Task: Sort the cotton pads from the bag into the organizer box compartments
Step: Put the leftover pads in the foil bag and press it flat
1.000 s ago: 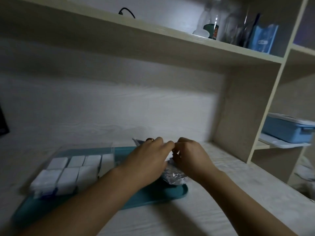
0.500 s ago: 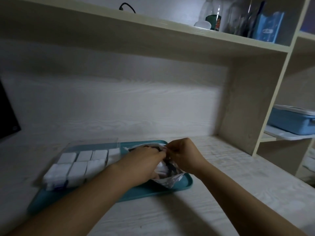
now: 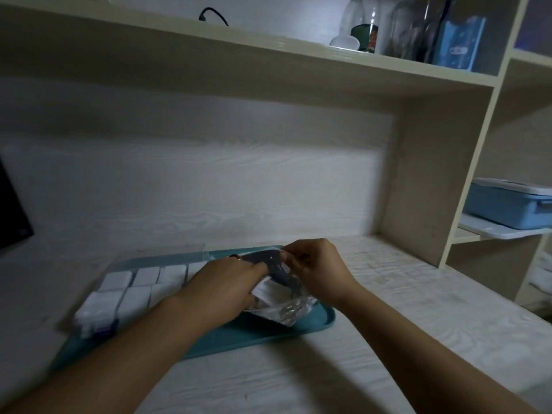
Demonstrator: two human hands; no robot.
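Nearest the camera, two bare forearms reach over the pale wood-grain tabletop [image 3: 298, 383] toward a teal plastic tray [image 3: 239, 339] that lies on it. At the right end of the tray sits a crinkled clear plastic bag [image 3: 286, 309], and both hands work at its open mouth. The left hand [image 3: 227, 282] has its fingers curled into the opening, where a stack of white cotton pads [image 3: 268, 289] shows. Whether that grip has closed on a pad I cannot tell, as the fingertips are hidden inside the film. The right hand [image 3: 316, 267] pinches the upper edge of the bag between thumb and fingers, holding the mouth open.

Just left of the hands, on the same tray, stands the clear plastic organizer box [image 3: 119, 297] with its lid tipped back. The compartments that can be seen each hold white pads; the ones nearest the left wrist are covered by the arm, so their contents cannot be read.

By my judgement the sorting is well along: most visible compartments look filled, yet pads remain in the bag, so at least one more transfer is due.

Farther back rises the wood-grain back panel, with a dark screen edge [image 3: 12, 210] at far left. A blue lidded bin [image 3: 507, 204] sits in the right-hand cubby, and glass bottles [image 3: 364, 25] stand on the upper shelf [image 3: 268, 46].
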